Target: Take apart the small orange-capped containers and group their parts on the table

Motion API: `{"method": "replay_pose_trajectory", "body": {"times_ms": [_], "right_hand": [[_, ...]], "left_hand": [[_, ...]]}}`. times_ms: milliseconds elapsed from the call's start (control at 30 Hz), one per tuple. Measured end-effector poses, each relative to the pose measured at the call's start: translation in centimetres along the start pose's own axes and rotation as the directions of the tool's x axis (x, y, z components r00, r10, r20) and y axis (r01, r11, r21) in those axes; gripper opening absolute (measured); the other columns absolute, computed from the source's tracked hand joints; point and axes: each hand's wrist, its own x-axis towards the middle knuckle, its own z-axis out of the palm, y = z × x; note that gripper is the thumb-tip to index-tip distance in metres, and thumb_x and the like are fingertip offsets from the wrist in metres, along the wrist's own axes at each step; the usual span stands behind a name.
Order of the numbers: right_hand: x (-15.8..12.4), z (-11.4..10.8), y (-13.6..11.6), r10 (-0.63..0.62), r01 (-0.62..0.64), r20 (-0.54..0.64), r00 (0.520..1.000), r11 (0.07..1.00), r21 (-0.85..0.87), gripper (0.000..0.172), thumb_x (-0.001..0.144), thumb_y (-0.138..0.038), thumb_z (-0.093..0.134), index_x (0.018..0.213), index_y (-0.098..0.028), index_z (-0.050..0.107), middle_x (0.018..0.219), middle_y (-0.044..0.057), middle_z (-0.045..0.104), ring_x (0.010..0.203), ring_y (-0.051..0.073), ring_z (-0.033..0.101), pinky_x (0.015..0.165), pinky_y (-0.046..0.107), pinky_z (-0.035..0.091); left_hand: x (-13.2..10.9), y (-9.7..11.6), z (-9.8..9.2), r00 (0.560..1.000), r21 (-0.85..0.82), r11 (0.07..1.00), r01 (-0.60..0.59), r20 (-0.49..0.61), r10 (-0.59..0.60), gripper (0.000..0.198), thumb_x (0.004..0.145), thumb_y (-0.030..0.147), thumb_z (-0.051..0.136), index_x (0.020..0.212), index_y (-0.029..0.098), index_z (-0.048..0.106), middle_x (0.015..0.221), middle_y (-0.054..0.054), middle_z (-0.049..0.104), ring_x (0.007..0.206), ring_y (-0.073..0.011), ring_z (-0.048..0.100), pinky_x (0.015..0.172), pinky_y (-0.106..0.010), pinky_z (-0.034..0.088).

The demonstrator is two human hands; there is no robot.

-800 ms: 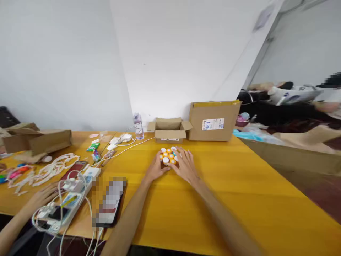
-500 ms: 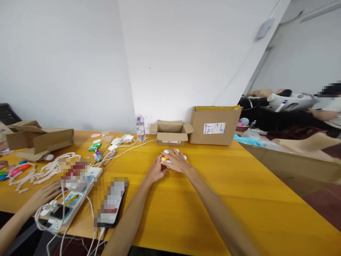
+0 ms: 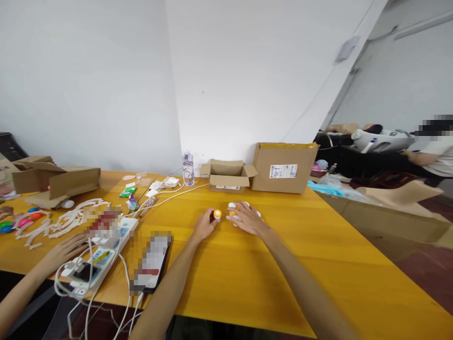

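— Orange and white first. Single tub: where?

— On or just above the yellow table, left of the cluster of tubs, small gap between. Can't tell if lifted.

— State of left hand?

— Clamped on single tub, thumb on near side, fingers on far side. Probably pinched from the flank to leave the top uncovered and avoid bumping the neighbours.

— And right hand?

— Fingers apart, spread across the tops of the cluster. Likely splayed wide to cover several at once and hold the group together. Can't tell about grip underneath; hidden.

— Surroundings, fast?

— Small open box beyond the hands, flaps out, probably for easy access. Taller carton just beside, upright near the wall, likely out of the way there. Phone and power strip off to the left, cable at the phone's near end, presumably close together for charging. Co-worker's hand beside power strip.
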Motion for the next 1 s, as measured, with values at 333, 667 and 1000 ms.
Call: {"method": "replay_pose_trajectory", "body": {"times_ms": [333,667,1000], "right_hand": [[-2.8,-0.4,2.9,0.0,0.0,0.001,1.0,1.0,-0.03,0.042,0.095,-0.05,0.036,0.126,-0.036,0.062,0.137,0.006,0.058,0.129,0.028,0.049,0.099,0.048,0.047],[-1.9,-0.8,1.3,-0.002,-0.003,-0.244,0.97,1.0,-0.019,0.046,0.096,-0.052,0.035,0.126,-0.03,0.062,0.132,0.01,0.062,0.124,0.031,0.053,0.099,0.051,0.043],[1.3,2.5,-5.6,0.243,-0.149,-0.257,0.936,0.93,0.336,0.037,0.095,-0.05,0.041,0.085,-0.026,0.067,0.088,0.008,0.073,0.079,0.024,0.067,0.067,0.032,0.046]], "left_hand": [[-0.7,0.6,0.4,0.999,-0.039,0.999,0.038,-0.012,-0.038,0.02,0.075,0.021,0.067,0.094,0.02,0.062,0.089,-0.002,0.069,0.083,-0.0179,0.064,0.08,-0.031,0.049],[-0.8,1.5,0.2,0.999,-0.114,0.993,-0.033,0.023,0.036,0.025,0.074,0.022,0.069,0.099,0.02,0.067,0.093,-0.003,0.071,0.084,-0.0175,0.064,0.082,-0.03,0.051],[-0.4,1.5,-0.4,0.996,-0.273,0.96,0.059,0.08,-0.038,0.026,0.07,0.032,0.077,0.091,0.017,0.071,0.094,-0.006,0.073,0.089,-0.0211,0.065,0.084,-0.033,0.051]]}}
